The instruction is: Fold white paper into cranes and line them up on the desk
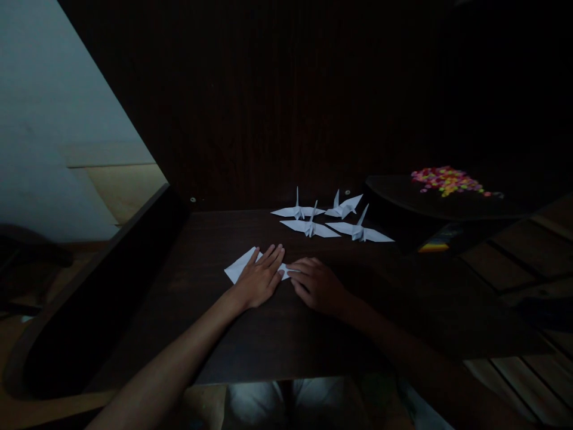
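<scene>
A folded white sheet of origami paper (pixel 239 266) lies on the dark wooden desk (pixel 250 352). Across its middle rests my left hand (pixel 259 279), palm down with the fingers stretched out, pressing it to the surface. My right hand (pixel 316 285) pinches the paper's narrow right end between thumb and fingers. The hands cover much of the sheet, so its full shape is hidden. Just beyond them stand several white paper cranes (pixel 312 228) with pointed necks and spread wings, close together.
On a raised rounded shelf (pixel 394 194) at the right lies a pile of small colourful pieces (pixel 450 181). Below it is an object with coloured stripes (pixel 434 242). A dark side panel (pixel 102 275) bounds the desk on the left, and a tall wooden panel (pixel 268 107) rises behind.
</scene>
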`<state>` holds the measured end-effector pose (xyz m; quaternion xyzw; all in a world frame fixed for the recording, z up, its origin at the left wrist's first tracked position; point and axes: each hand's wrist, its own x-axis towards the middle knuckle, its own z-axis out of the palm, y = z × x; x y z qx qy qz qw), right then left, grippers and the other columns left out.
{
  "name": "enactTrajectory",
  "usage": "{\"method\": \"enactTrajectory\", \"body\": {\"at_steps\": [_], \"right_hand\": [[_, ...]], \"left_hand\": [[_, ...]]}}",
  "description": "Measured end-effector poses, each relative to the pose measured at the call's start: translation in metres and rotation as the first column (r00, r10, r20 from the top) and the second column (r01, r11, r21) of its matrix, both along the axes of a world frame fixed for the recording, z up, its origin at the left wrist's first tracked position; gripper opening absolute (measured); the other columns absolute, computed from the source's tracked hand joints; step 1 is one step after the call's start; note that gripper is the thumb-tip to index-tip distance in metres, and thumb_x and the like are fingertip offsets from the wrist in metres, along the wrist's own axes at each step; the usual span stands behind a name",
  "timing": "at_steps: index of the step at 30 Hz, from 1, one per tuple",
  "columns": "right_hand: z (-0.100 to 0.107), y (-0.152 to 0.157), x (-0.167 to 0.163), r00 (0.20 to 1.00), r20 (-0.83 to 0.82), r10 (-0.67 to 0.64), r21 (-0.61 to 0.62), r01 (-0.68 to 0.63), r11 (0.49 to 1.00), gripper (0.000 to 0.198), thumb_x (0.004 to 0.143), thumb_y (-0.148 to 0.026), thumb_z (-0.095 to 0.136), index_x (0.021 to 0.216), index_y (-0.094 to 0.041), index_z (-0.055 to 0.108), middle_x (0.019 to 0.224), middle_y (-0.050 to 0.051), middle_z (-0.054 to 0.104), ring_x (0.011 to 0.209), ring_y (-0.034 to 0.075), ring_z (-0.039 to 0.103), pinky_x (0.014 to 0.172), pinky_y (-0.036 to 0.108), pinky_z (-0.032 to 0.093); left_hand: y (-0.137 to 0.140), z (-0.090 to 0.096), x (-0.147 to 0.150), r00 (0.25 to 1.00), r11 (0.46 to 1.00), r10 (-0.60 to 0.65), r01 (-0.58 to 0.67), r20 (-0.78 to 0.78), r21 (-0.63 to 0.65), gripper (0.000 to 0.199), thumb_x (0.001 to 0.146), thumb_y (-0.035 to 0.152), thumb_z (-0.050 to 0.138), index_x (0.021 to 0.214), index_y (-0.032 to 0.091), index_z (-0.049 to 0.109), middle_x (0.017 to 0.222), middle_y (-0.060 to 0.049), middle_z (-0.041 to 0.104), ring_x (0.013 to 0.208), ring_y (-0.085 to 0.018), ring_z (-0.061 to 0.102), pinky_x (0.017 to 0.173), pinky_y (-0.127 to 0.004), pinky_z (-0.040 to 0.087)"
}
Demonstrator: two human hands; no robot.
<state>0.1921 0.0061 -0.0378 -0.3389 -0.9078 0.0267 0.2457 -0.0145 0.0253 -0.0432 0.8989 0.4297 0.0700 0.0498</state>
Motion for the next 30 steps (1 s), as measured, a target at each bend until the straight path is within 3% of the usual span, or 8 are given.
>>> {"method": "enactTrajectory", "body": {"at_steps": [3,6,13,17,20,25,30], "right_hand": [[-0.007,-0.003,-0.006,0.998,-0.01,0.057,0.052,-0.057,0.997,0.03,0.091,-0.019,0.047,0.115,-0.012,0.065,0.114,0.013,0.069,0.106,0.023,0.062,0.092,0.039,0.05],[-0.01,-0.001,-0.006,0.999,0.038,0.023,0.054,-0.025,0.998,0.032,0.092,-0.021,0.047,0.115,-0.009,0.065,0.12,0.016,0.066,0.113,0.025,0.061,0.099,0.04,0.048],[-0.01,0.009,-0.001,0.98,0.162,-0.116,-0.045,0.125,0.991,0.037,0.091,-0.019,0.044,0.124,-0.011,0.06,0.134,0.013,0.057,0.13,0.03,0.046,0.109,0.052,0.037],[-0.016,0.014,0.002,0.975,0.136,-0.174,-0.076,0.186,0.98,0.041,0.095,-0.025,0.041,0.13,-0.01,0.056,0.142,0.014,0.048,0.136,0.03,0.039,0.11,0.051,0.035],[-0.02,0.018,0.003,0.978,0.124,-0.167,-0.086,0.179,0.98,0.042,0.096,-0.029,0.04,0.132,-0.011,0.055,0.143,0.014,0.047,0.136,0.03,0.038,0.111,0.052,0.034],[-0.021,0.021,0.004,0.981,0.121,-0.155,-0.071,0.164,0.984,0.041,0.096,-0.028,0.042,0.132,-0.012,0.055,0.141,0.014,0.049,0.135,0.03,0.039,0.109,0.053,0.035],[-0.019,0.023,0.004,0.982,0.14,-0.125,-0.069,0.135,0.988,0.041,0.096,-0.027,0.042,0.133,-0.012,0.053,0.141,0.014,0.049,0.134,0.031,0.041,0.107,0.054,0.037]], "left_hand": [[0.0,0.0,-0.001,0.997,0.997,0.074,-0.074,0.021,0.012,0.053,0.101,0.036,0.023,0.149,0.014,0.024,0.153,-0.012,0.03,0.144,-0.026,0.022,0.115,-0.053,0.018],[-0.001,0.005,-0.004,0.995,0.996,0.081,-0.079,0.054,-0.042,0.053,0.101,0.038,0.022,0.148,0.014,0.028,0.152,-0.011,0.032,0.143,-0.026,0.023,0.115,-0.053,0.018],[-0.002,0.029,-0.017,0.988,0.979,0.016,0.016,0.152,-0.202,0.05,0.102,0.039,0.023,0.134,0.012,0.052,0.145,-0.012,0.045,0.139,-0.022,0.035,0.113,-0.039,0.031],[-0.002,0.036,-0.021,0.977,0.976,-0.096,0.13,0.191,-0.177,0.041,0.1,0.035,0.034,0.122,0.015,0.062,0.132,-0.011,0.058,0.124,-0.022,0.053,0.106,-0.038,0.039],[-0.001,0.033,-0.021,0.964,0.975,-0.146,0.178,0.22,-0.133,0.036,0.098,0.033,0.041,0.116,0.015,0.066,0.125,-0.012,0.062,0.114,-0.022,0.057,0.103,-0.037,0.042],[0.003,0.02,-0.022,0.955,0.982,-0.165,0.181,0.245,-0.045,0.036,0.096,0.036,0.046,0.121,0.017,0.064,0.123,-0.011,0.061,0.113,-0.023,0.053,0.101,-0.037,0.042],[0.006,0.016,-0.025,0.983,0.99,-0.131,0.138,0.133,-0.044,0.05,0.095,0.042,0.043,0.141,0.02,0.044,0.147,-0.009,0.043,0.133,-0.031,0.036,0.107,-0.051,0.033]]}}
